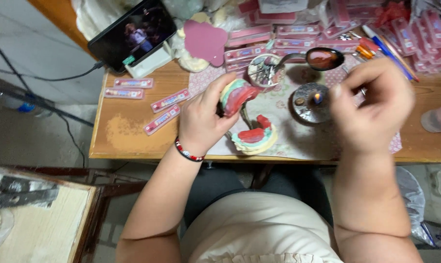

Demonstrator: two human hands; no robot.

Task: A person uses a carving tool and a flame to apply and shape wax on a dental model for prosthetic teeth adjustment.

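Head view looks straight down on my wooden table (133, 131), and just above the middle of the frame my left hand (201, 122) has its fingers clamped around a dental cast (236, 96), a pale green arch with red wax along its ridge. I judge it hard and fairly light, but brittle at the edges, while the wax looks soft enough to dent or smear, more so with the small burner (312, 101) alight right of centre. So I hold it by the stone base and sides, thumb off the red rim. My right hand (371, 104), further right, is blurred; its fingers are curled together, perhaps pinching a thin tool, though I cannot tell. A second cast (253, 136) lies on the patterned mat (288, 139) just below the one I grip. Pink flat packets (169, 101) lie scattered at left, and a phone (132, 34) leans at upper left.
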